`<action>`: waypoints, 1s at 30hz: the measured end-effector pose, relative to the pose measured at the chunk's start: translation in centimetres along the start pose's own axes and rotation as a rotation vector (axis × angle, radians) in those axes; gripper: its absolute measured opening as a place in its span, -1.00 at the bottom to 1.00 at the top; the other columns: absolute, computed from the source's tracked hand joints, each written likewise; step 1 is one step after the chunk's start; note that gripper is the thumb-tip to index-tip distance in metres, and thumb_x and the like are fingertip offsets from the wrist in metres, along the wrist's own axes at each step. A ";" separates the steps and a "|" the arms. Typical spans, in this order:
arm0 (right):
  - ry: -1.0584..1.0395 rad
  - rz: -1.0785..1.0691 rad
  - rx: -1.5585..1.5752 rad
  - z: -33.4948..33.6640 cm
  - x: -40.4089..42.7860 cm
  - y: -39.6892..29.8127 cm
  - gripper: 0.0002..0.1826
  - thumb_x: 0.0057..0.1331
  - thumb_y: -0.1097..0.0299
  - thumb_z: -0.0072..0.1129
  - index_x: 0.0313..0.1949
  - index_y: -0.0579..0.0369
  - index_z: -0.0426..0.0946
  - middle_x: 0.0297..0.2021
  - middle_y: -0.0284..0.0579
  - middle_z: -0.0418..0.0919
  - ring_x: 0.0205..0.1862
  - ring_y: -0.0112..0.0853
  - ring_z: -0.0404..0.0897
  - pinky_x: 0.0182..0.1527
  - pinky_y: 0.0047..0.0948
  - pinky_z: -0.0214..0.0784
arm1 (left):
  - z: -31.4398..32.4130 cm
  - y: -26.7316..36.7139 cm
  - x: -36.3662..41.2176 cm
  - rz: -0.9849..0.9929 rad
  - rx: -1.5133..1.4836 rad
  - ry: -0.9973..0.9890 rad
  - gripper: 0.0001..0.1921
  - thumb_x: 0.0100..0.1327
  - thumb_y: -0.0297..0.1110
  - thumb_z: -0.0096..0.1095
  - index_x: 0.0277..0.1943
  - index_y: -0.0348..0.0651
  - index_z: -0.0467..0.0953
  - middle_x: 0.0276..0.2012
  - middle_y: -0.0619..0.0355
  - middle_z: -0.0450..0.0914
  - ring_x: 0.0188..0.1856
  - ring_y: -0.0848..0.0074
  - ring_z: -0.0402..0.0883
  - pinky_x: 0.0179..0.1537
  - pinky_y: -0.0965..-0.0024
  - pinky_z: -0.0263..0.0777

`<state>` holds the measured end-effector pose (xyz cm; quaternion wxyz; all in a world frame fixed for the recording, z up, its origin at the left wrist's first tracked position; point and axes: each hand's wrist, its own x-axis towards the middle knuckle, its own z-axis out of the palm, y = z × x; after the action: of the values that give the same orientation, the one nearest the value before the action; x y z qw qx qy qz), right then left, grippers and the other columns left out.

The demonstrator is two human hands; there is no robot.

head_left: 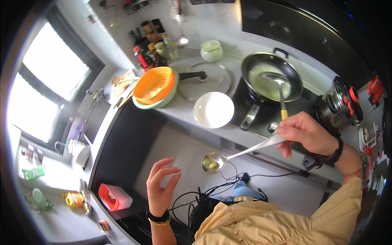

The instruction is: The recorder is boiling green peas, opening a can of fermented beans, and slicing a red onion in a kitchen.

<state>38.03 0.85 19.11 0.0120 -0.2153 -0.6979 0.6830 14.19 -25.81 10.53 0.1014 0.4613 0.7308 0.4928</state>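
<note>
My right hand (307, 134) grips the handle of a metal spoon (255, 149). Two pale green beans (213, 165) and a little liquid lie in its bowl, held in mid-air short of the counter. To the left of the spoon's bowl, my left hand (162, 186) hovers with fingers curled apart and nothing in it. A black wok (249, 62) on the cooktop contains greenish, frothy liquid. Resting in the wok is a metal ladle or turner (281, 96) with a yellow handle section, which runs behind my right hand; whether they touch, I cannot tell.
A white bowl (213, 110) stands at the counter's front edge. Behind it lie a glass lid (216, 78) and an orange basket (144, 84) inside a green bowl (171, 99). A pressure cooker (337, 107) stands right of the wok. Cables (211, 191) hang near my body.
</note>
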 end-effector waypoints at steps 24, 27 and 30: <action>-0.734 -0.084 -0.142 33.0 22.4 -4.2 -0.63 0.45 0.19 -0.06 -0.44 0.20 0.48 -0.57 -0.26 0.55 -0.51 -0.62 0.50 -0.24 -0.60 0.41 | -24.0 -8.8 -16.3 -0.313 0.445 0.384 -0.77 -0.09 -0.56 0.43 -0.30 -0.21 0.61 0.02 0.08 0.51 -0.14 0.34 0.56 -0.11 0.34 0.47; -0.817 -0.090 -0.156 34.7 25.9 -5.1 -0.62 0.45 0.18 -0.06 -0.45 0.19 0.48 -0.57 -0.27 0.56 -0.51 -0.63 0.50 -0.24 -0.60 0.41 | -25.1 -10.1 -15.7 -0.354 0.499 0.413 -0.79 -0.08 -0.55 0.43 -0.31 -0.21 0.61 0.01 0.08 0.51 -0.13 0.32 0.57 -0.11 0.34 0.47; -0.897 -0.091 -0.169 36.1 29.6 -5.9 -0.61 0.45 0.17 -0.06 -0.46 0.18 0.49 -0.57 -0.27 0.56 -0.52 -0.63 0.50 -0.26 -0.61 0.40 | -26.2 -11.8 -15.0 -0.383 0.547 0.451 -0.83 -0.03 -0.53 0.40 -0.33 -0.18 0.61 0.00 0.08 0.50 -0.11 0.30 0.57 -0.12 0.34 0.48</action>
<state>-1.77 -23.88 14.14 -0.2787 0.1323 -0.6962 0.6481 -0.06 -54.83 9.27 -0.0979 0.2071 0.9117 0.3410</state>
